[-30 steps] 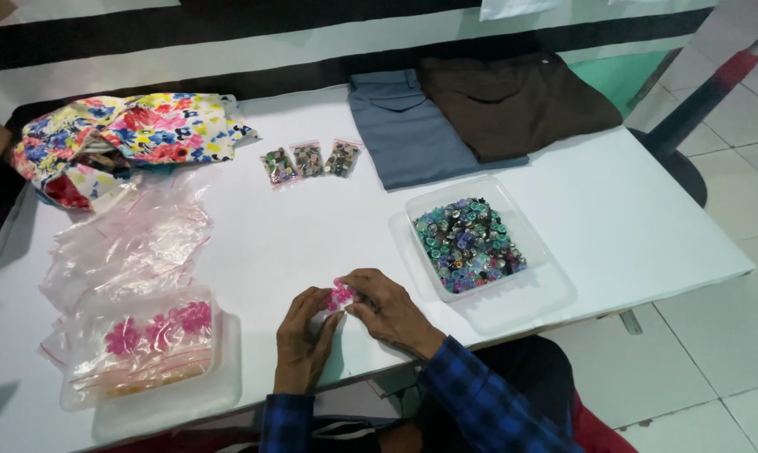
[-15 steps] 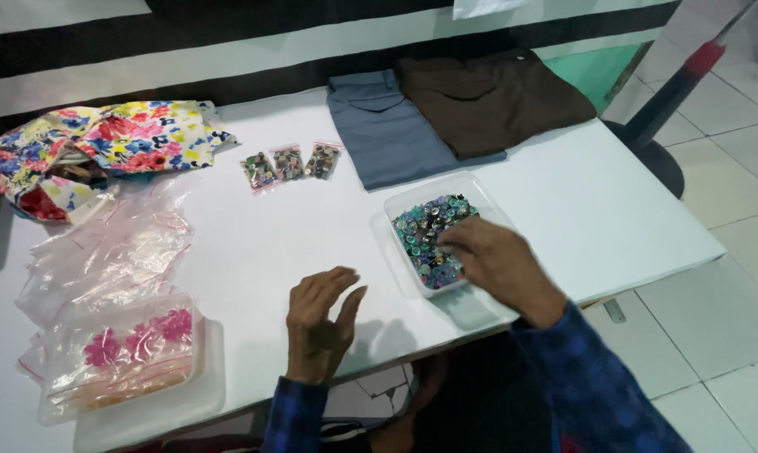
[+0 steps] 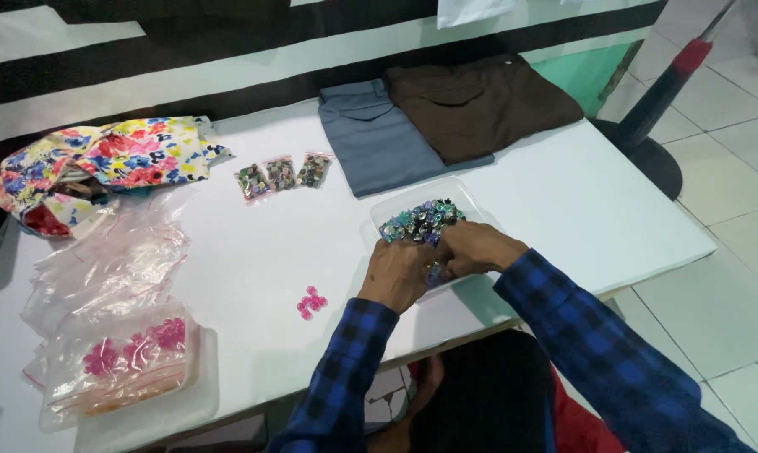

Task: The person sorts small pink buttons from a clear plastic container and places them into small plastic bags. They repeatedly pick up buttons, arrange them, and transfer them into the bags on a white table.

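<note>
Both of my hands are in a clear plastic tray (image 3: 471, 197) filled with dark, multicoloured buttons (image 3: 421, 220) on the white table (image 3: 580, 193). My left hand (image 3: 398, 270) rests knuckles-up on the tray's near left side, fingers dug into the buttons. My right hand (image 3: 473, 248) lies beside it, fingers curled among the buttons; whether either hand grips any is hidden. A small cluster of pink buttons (image 3: 311, 302) lies loose on the table, left of my left hand.
Three small bags of dark buttons (image 3: 282, 174) lie in a row. Folded grey trousers (image 3: 379, 143) and brown trousers (image 3: 479, 101) lie at the back. Floral cloth (image 3: 102, 164), empty clear bags (image 3: 102, 260) and a tray with bagged pink buttons (image 3: 123, 361) sit at left.
The pink buttons left my hands and now lie on the table. My right hand went to the button tray first, then my left hand joined it there.
</note>
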